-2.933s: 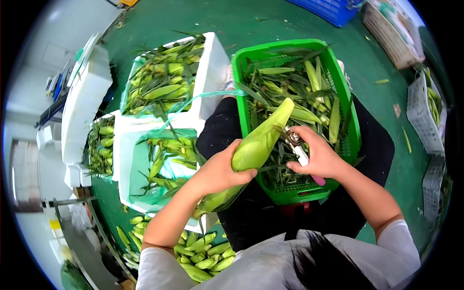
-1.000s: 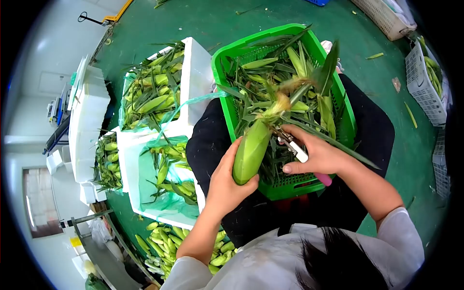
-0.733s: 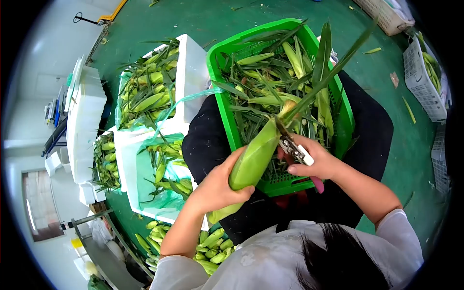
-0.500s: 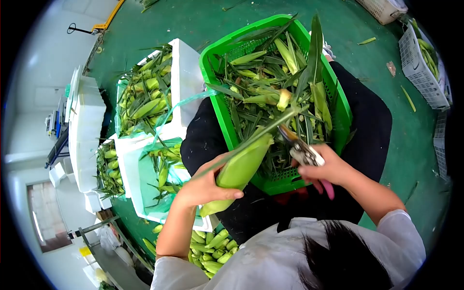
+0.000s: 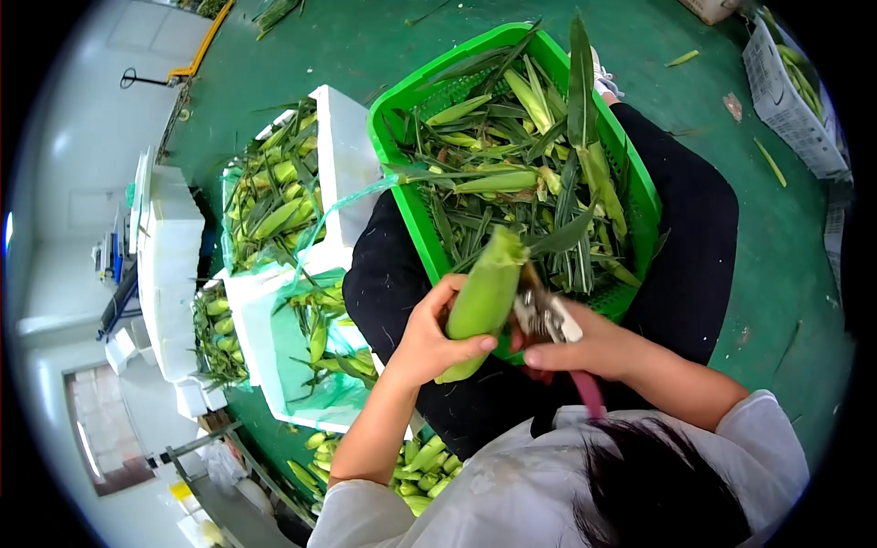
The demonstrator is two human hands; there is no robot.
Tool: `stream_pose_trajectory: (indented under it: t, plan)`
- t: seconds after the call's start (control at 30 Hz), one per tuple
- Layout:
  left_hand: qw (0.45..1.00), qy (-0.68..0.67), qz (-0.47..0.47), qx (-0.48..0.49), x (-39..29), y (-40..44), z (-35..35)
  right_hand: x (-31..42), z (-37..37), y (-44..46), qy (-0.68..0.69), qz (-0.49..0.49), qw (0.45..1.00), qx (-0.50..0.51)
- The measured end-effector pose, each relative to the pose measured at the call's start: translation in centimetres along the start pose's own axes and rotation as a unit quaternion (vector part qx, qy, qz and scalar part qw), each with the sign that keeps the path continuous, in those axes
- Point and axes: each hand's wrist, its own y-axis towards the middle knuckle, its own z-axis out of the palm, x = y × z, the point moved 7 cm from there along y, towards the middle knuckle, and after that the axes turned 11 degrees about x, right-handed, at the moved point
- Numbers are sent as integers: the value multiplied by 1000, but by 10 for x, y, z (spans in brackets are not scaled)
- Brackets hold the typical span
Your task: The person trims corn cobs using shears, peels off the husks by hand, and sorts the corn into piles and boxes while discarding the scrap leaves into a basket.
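My left hand (image 5: 425, 345) is closed around an ear of corn (image 5: 482, 306) in its green husk, held tilted with the stalk end up. In my right hand (image 5: 585, 345) is a pair of pruning shears (image 5: 545, 318), slightly blurred, with a reddish-pink handle showing below the fingers. The shears' blades are close beside the upper part of the ear; whether they touch it I cannot tell. Just beyond both hands, between my legs, stands a green plastic basket (image 5: 388, 146) heaped with cut leaves, husks and stalk pieces.
White foam boxes (image 5: 352, 164) with corn in leafy husks stand to the left. Trimmed ears (image 5: 429, 464) lie in a pile by my left elbow. Further right is a white crate (image 5: 795, 114). A pallet jack handle (image 5: 206, 46) shows at upper left.
The ear has moved right and turned more upright. The long leafy piece that stuck out from its top no longer shows there. The shears have come down and left, closer to the ear.
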Motion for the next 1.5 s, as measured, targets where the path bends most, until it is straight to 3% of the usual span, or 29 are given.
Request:
stream_pose_trajectory:
  t: [0.03, 0.07, 0.1, 0.13, 0.17, 0.2, 0.33, 0.4, 0.47, 0.53, 0.6, 0.67, 0.77, 0.8, 0.83, 0.87, 0.9, 0.93, 1.0, 1.03, 1.1, 1.2, 1.27, 1.3, 1.37, 1.4, 1.47, 1.5]
  plan:
    - [1000, 2, 24, -3, -3, -2, 4, 5, -6, 1, -1, 15, 999, -28]
    - [991, -133, 15, -6, 6, -8, 4, 9, -10, 4, -7, 34, 998, -50]
    - [964, -266, 13, -14, 17, -17, 2, 6, -17, 5, 37, -40, 992, -113]
    - [918, -395, 20, -22, 25, -28, 1, -1, -29, 4, 35, -34, 992, -119]
    - [912, -400, 60, -70, 25, -43, -12, -9, -38, 1, 61, -44, 985, -153]
    - [827, -538, 152, -63, 34, -66, -25, -20, -42, -1, 86, -50, 978, -184]
    - [666, -622, 354, -208, 91, -232, -64, -73, -24, -15, 54, 36, 986, -151]
    - [596, -566, 319, -472, 169, -368, -69, -96, -8, -20, 4, 95, 991, -94]
    - [557, -453, 286, -635, 239, -513, -45, -105, -1, -27, 2, 136, 987, -79]
    - [277, -382, 217, -855, 286, -638, 5, -101, -6, -21, 6, 139, 989, -54]
    - [77, -288, 359, -884, 300, -711, 32, -114, -38, -21, -6, 222, 973, -60]
    - [102, -263, 355, -891, 297, -722, 1, -110, -31, -13, -6, 235, 971, -45]
    - [409, -234, 244, -848, 281, -614, -137, -107, -23, -3, -25, 261, 961, -83]
    - [550, -278, 252, -746, 303, -555, -190, -105, -21, -2, -29, 265, 959, -98]
    - [553, -308, 103, -767, 311, -482, -220, -104, -20, -1, -33, 267, 956, -113]
    - [614, -322, -7, -721, 370, -423, -253, -102, -20, 0, -35, 266, 955, -129]
    - [548, -410, -93, -723, 355, -351, -242, -101, -19, 1, -37, 266, 953, -144]
    - [596, -443, -85, -664, 423, -300, -255, -99, -18, -1, -37, 265, 950, -159]
    - [586, -323, -422, -612, 522, -248, -237, -96, -18, -5, -33, 260, 947, -185]
    - [555, -236, -569, -559, 537, -233, -236, -95, -21, -9, -24, 257, 945, -199]
    - [404, -199, -579, -680, 501, -222, -209, -105, -29, -19, 14, 256, 936, -241]
    - [511, -155, -551, -641, 459, -219, -202, -134, -57, -37, 98, 255, 911, -308]
    - [595, -185, -401, -672, 487, -232, -202, -156, -77, -46, 159, 249, 893, -339]
    - [597, -181, -356, -695, 474, -237, -199, -160, -77, -47, 183, 215, 929, -238]
    - [620, -489, -151, -595, 446, -225, -199, -151, -69, -38, 123, 215, 944, -217]
    - [593, -621, -38, -510, 409, -215, -198, -145, -64, -29, 89, 215, 951, -204]
    - [758, -432, 69, -484, 250, -219, -192, -138, -57, -16, 55, 229, 951, -199]
    - [663, -579, 70, -470, 225, -203, -187, -127, -45, -7, 54, 219, 958, -175]
